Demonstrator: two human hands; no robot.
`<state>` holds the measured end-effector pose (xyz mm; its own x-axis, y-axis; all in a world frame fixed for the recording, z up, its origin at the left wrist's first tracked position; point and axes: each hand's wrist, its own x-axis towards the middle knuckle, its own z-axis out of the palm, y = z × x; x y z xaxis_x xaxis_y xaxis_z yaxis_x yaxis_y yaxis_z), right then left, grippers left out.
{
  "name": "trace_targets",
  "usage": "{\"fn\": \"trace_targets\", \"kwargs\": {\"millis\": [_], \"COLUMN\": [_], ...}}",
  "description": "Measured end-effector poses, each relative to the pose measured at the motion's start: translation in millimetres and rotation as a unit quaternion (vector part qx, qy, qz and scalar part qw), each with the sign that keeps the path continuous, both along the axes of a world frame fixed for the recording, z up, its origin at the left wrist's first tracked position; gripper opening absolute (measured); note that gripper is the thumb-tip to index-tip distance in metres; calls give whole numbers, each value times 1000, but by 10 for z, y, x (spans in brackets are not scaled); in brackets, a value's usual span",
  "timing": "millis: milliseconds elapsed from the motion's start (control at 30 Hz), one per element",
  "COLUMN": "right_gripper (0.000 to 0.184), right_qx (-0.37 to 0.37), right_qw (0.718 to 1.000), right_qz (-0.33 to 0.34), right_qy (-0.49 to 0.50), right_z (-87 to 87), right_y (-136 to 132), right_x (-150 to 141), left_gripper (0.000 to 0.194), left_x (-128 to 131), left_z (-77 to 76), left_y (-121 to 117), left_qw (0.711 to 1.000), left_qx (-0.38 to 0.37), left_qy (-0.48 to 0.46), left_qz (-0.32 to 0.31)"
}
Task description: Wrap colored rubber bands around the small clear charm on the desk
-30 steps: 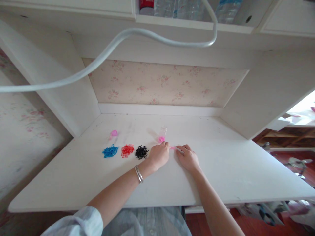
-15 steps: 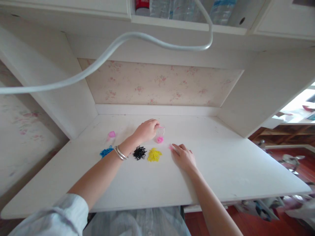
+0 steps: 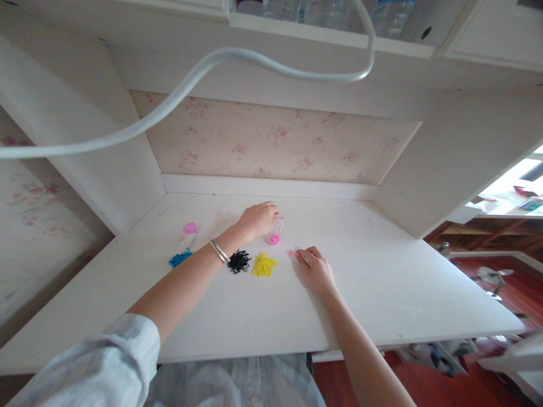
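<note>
My left hand [image 3: 259, 219] pinches the top of a small clear bag [image 3: 278, 227] with a pink upper edge. Bright pink pieces [image 3: 274, 239] are gathered at the bag's bottom. To the right, my right hand [image 3: 316, 271] rests on the table, its fingers closed at a few pale pink rubber bands [image 3: 292, 253]. Between and below the hands lie a yellow pile of rubber bands [image 3: 263, 264] and a black pile [image 3: 239, 262]. A blue pile [image 3: 180, 258] lies left of my left forearm, near a small pink piece [image 3: 189, 228].
The white tabletop [image 3: 237, 316] runs between side panels, with a floral back wall [image 3: 275, 138] behind. A thick white cable [image 3: 254, 59] hangs across the upper view, below a shelf with plastic bottles [image 3: 322, 12]. Bags and objects lie beyond the table's right front edge.
The view has tilted and shifted slightly. My left hand stays at the top of the clear bag, with its fingers turned a little. My right hand stays by the pink bands.
</note>
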<state>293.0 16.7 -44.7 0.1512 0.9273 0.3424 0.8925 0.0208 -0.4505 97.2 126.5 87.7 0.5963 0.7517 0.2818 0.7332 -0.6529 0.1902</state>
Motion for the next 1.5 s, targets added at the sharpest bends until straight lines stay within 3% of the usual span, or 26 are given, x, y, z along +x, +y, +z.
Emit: {"fn": "trace_targets", "kwargs": {"millis": [200,367,567,733,867,1067,1167,1367,1500], "right_gripper": [40,40,37,34,34,38,39,37,40], "right_qx": [46,95,144,116,74,97,80,1,2], "right_qw": [991,983,982,991,996,993,993,990,987], "right_qz": [-6,24,49,50,51,39,6,-23,-19], "right_qy": [126,156,112,50,20,55,87,138,163], "right_z": [56,391,866,970,949,889,699,125,8], "right_y": [83,236,536,733,759,683,599,314,198], "right_x": [54,-74,-279,-371,-393,-303,-190,-42,-58], "left_gripper": [31,28,29,29,29,26,24,16,14], "left_x": [-65,-161,-368,-500,-500,-374,-298,-162,-72], "left_z": [5,-70,-195,-357,-471,-557,-604,-676,-676], "left_y": [-68,-152,-296,-368,-376,-318,-270,-189,-121], "left_qw": [999,998,996,997,994,990,988,983,980], "left_qx": [-11,-8,-36,-78,-99,-128,-139,-160,-166], "left_qy": [-24,-49,-66,-3,29,56,69,90,111], "left_qz": [24,38,42,26,21,10,13,-5,-14]}}
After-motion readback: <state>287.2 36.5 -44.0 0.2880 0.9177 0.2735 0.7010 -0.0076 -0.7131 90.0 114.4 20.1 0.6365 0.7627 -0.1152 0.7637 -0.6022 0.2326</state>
